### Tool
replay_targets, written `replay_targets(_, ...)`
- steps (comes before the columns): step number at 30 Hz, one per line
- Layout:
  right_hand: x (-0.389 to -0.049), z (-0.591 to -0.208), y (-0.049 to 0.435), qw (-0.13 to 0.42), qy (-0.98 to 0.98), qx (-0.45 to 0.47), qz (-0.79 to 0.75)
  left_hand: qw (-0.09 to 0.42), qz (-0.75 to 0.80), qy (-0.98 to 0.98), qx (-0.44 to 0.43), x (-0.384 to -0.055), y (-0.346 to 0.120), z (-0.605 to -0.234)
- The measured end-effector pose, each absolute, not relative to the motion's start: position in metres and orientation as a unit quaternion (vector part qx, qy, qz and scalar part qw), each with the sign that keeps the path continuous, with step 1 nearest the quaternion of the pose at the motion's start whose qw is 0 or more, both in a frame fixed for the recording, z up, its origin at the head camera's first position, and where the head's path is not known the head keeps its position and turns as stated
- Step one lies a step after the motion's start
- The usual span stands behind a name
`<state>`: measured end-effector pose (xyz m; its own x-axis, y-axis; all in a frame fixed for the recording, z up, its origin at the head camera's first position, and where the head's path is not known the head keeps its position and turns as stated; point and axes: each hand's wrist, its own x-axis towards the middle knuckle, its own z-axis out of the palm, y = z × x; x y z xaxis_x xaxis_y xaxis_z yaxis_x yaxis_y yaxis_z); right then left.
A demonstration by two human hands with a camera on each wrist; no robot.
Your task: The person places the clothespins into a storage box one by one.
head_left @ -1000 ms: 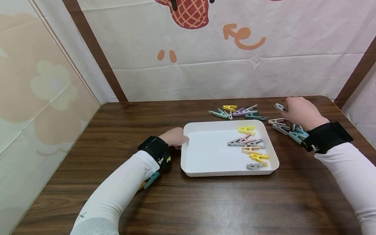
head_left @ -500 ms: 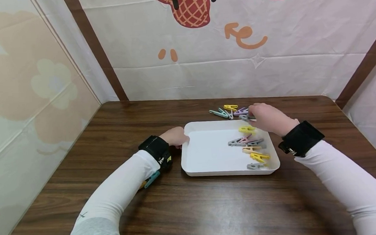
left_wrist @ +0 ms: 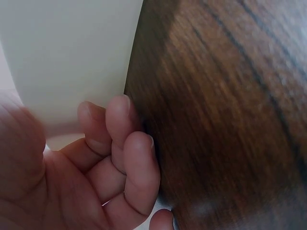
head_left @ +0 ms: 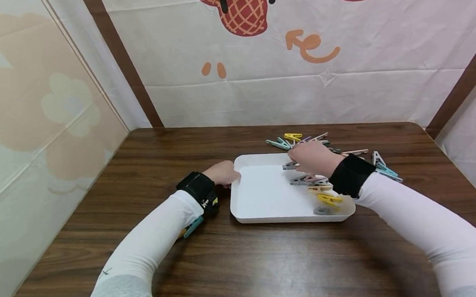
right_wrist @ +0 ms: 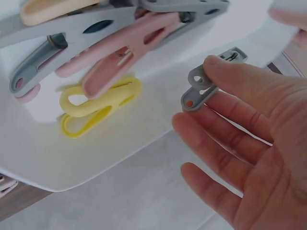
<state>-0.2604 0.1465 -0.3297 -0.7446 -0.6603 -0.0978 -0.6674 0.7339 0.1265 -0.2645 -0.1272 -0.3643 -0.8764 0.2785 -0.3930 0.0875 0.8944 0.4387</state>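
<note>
My right hand (head_left: 315,158) hovers over the back part of a white tray (head_left: 258,197). Between thumb and fingers it pinches a grey clothespin (right_wrist: 194,98), as the right wrist view shows. Under that arm, along the tray's right side, lie several other clothespins: a yellow one (head_left: 329,199), a peach one (head_left: 320,188), grey ones and a pink one (right_wrist: 129,43). At the tray's left rim, my left hand (head_left: 221,172) holds the edge; in the left wrist view its curled fingers (left_wrist: 141,167) lie against the outer wall.
Behind the tray lie loose clothespins, among them a yellow one (head_left: 293,136) and a teal one (head_left: 278,144). More are on the right, including a light blue one (head_left: 389,173). A teal clothespin (head_left: 193,226) peeks out beside the left forearm. A printed curtain (head_left: 235,102) closes off the back.
My right hand has carried the grey clothespin leftward from the pile on the right to above the tray. The left hand has kept its place at the rim.
</note>
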Motion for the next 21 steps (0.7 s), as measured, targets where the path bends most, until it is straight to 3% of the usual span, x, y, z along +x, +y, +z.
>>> replay_targets(21, -0.269, -0.343, 0.132, 0.019, 0.911, -0.363, 0.194, 0.235, 0.202, 0.947, 0.086, -0.267, -0.127, -0.367)
